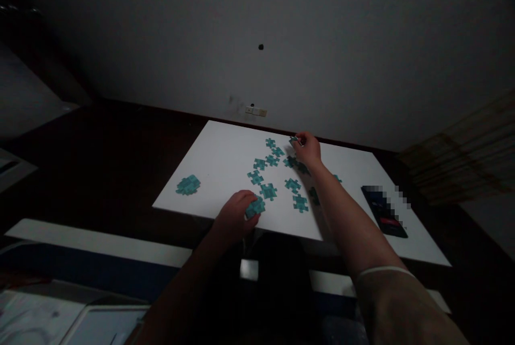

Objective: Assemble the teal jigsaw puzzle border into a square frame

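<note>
My left hand point(237, 215) is closed around some teal jigsaw puzzle pieces point(256, 206) at the table's near edge; how many it holds I cannot tell. At the far side of the white table, my right hand point(308, 149) pinches a single puzzle piece point(293, 140) between thumb and fingers. Between the hands lie several loose teal pieces, among them one piece point(268, 191) just beyond my left hand and another piece point(300, 203) nearer the middle. A few pieces are partly hidden under my right forearm. An overlapping pile of pieces point(188, 184) sits at the left.
The white table point(225, 146) stands close to a grey wall point(181, 39) with a socket point(256, 111). A dark flat object point(384, 211), partly pixelated, lies on the table's right side. A striped curtain point(462, 152) hangs at the right.
</note>
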`<state>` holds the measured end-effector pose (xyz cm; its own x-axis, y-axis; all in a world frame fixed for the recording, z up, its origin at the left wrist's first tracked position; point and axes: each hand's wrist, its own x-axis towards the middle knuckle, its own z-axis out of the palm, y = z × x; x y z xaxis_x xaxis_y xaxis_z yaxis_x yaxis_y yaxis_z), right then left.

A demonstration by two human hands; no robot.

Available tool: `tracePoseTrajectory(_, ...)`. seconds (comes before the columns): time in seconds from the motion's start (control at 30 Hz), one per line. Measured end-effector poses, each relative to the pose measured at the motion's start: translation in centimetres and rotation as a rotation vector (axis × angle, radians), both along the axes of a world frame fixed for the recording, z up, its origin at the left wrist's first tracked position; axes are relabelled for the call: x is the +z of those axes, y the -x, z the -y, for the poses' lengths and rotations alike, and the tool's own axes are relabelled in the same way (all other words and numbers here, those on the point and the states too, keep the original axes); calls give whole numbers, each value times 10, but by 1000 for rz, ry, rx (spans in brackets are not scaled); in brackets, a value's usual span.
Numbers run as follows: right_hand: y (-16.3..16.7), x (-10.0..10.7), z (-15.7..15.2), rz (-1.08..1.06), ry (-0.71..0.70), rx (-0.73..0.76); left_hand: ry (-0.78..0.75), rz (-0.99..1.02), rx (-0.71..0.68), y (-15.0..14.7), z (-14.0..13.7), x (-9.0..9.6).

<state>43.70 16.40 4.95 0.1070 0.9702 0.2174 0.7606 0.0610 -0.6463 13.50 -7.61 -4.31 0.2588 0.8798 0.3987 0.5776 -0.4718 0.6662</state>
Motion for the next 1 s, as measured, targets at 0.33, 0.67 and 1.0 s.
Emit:
tracePoseTrajectory(0.33,74,-39,177,-237,195,623,56,-24,19,-4,2,1)
tracePoseTrajectory(0.67,64,-7,153,226,32,463,-9,6,21,-5,4,10)
tracePoseTrajectory(1.0,50,-3,19,497,125,280,8,-14,-13,-2,10,3)
